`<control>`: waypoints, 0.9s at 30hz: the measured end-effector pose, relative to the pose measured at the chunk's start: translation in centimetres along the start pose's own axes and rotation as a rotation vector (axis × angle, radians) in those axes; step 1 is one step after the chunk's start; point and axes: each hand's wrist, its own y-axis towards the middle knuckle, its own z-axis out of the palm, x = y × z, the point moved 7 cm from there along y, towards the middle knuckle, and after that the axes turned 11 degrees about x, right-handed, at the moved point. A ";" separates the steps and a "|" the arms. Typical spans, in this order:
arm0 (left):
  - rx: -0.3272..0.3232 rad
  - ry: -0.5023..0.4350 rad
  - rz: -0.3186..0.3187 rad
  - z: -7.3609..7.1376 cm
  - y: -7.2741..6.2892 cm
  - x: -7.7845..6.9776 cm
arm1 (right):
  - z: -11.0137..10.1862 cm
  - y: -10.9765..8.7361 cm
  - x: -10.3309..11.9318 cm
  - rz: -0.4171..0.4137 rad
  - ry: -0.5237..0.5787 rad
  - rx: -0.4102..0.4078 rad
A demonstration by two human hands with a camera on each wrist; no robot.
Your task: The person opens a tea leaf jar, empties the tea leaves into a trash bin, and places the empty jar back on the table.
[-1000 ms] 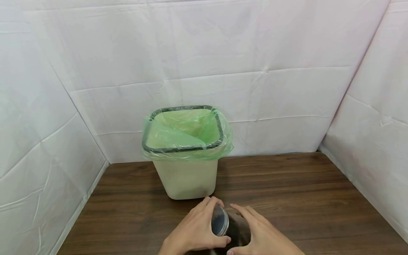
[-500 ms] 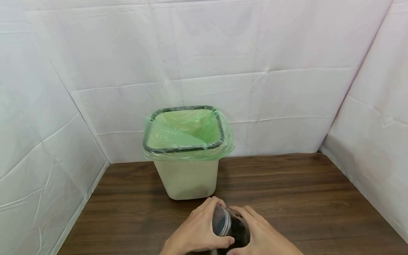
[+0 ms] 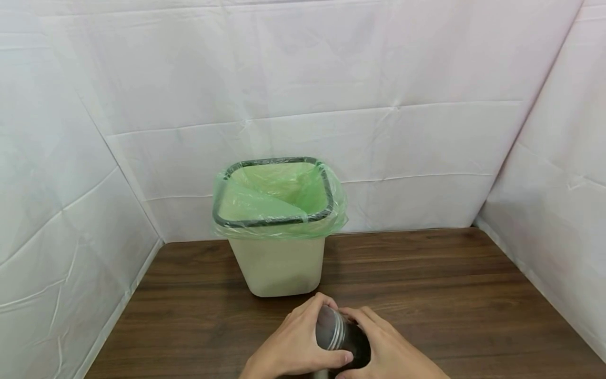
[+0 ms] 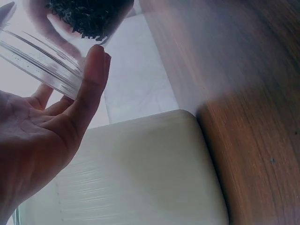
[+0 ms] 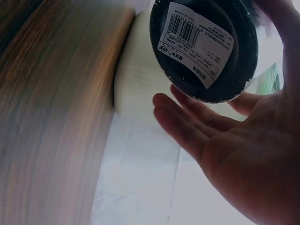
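A clear jar point(image 3: 356, 341) with dark, shredded, leaf-like contents point(image 4: 86, 16) lies tilted between both hands, low in the head view. My left hand point(image 3: 295, 342) grips its ridged, see-through end point(image 4: 42, 58), thumb on the near side and fingers over the far side. At the other end, my right hand point(image 3: 393, 347) curls round the dark body with thumb and fingers. The right wrist view shows the jar's round dark base point(image 5: 164, 61), which bears a white barcode label point(image 5: 197, 44). Part of the jar is hidden by the hands.
A cream bin point(image 3: 279, 266) stands just beyond the hands on the dark wooden table point(image 3: 426, 284). Its green bag point(image 3: 303, 195) is folded over the rim under a dark band point(image 3: 255, 223). White cloth walls point(image 3: 426, 142) enclose the back and both sides.
My left hand and the jar have shifted slightly to the right. The gap between my right fingers and the jar has closed. The bin has not moved.
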 end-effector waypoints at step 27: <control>-0.081 -0.104 0.007 0.1 0.1 -0.5 | 0.3 0.4 0.5 -0.022 0.095 -0.003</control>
